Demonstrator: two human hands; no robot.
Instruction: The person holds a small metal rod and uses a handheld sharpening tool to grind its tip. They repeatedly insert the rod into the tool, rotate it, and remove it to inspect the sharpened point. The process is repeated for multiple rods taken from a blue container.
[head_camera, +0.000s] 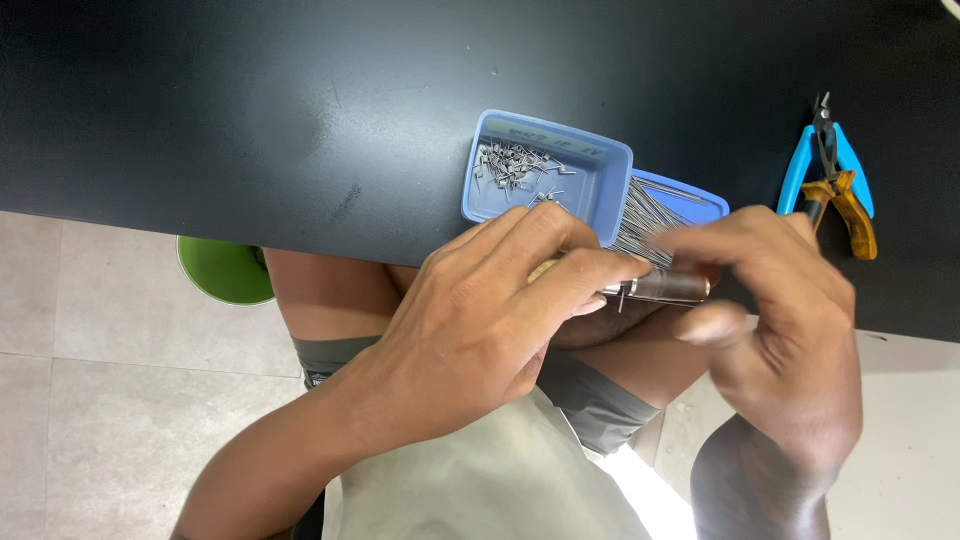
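Running across the upper view, the black table (250, 120) lies bare on its left side, its near edge passing just above the person's knees; a green stool (222, 270) peeks out below that edge. Further right, the left hand (490, 320) curls knuckles-up, fingers clamped on a small metal tool (660, 288) whose handle is mostly hidden under them. Above it a blue tray (590, 175) holds short bent wire pieces (515, 165); a second tray behind carries straight wires (645, 215), partly covered. The right hand (780, 330) is blurred, fingertips pinched near the tool's tip; whether it grips anything cannot be told. Blue-handled cutters (826, 150) lie farthest right.
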